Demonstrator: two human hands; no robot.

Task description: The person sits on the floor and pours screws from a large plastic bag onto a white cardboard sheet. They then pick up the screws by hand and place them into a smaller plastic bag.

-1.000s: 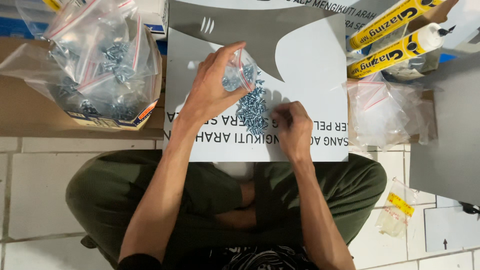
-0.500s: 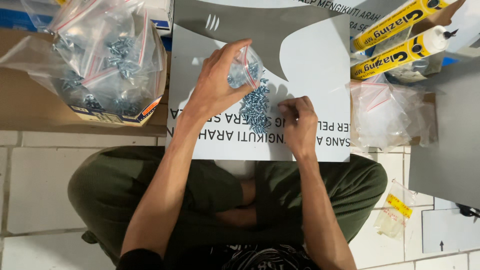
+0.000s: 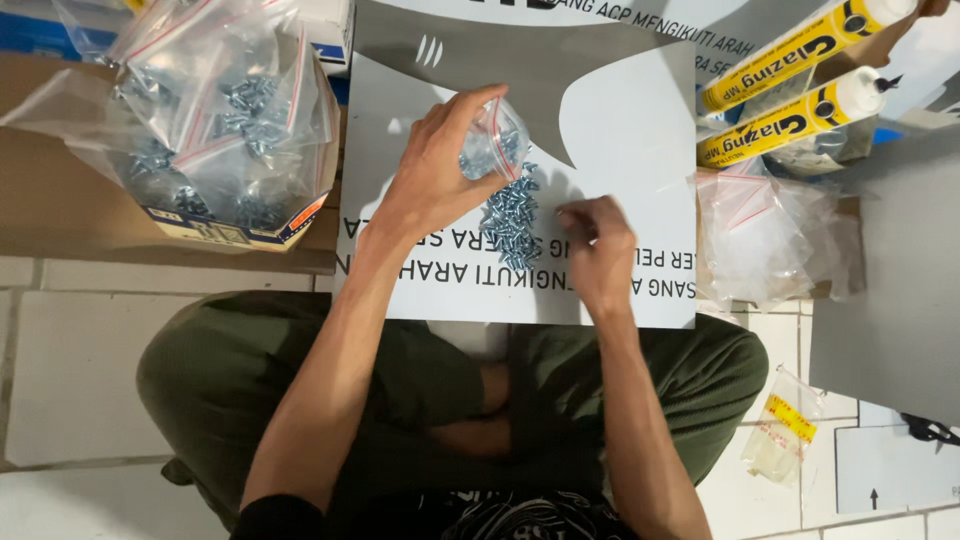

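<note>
Over at the far left, a cardboard box [image 3: 240, 225] sits off the white board's left edge, stuffed with clear bags of screws [image 3: 215, 130], red zip strips showing. None of that is being touched.

Moving in: the left hand [image 3: 435, 175] is up over the white board [image 3: 640, 130], near its middle, fingers curled round a small clear zip bag [image 3: 497, 140]. The bag is pinched at its side, mouth tilted down and toward the person, a few screws visible inside it. That hand is clamped on the bag, no question.

Directly below the bag's mouth lies the pile of silver screws [image 3: 512, 220], a loose heap running as a narrow strip from the bag toward the board's near edge. Bag and heap look touching or just apart; I cannot tell which.

Just right of the heap sits the right hand [image 3: 597, 250], resting low on the board, thumb and forefinger drawn narrowly together at the pile's right flank. Whether a screw is nipped between them I cannot tell, the tips are too small to read. So the heap lies between the two hands, the right one nearer to it, the bag above.

Far right, off the board's right edge: a heap of empty clear bags [image 3: 775, 235], and two yellow sealant tubes [image 3: 800, 90] lying slantwise by the far right corner.
</note>
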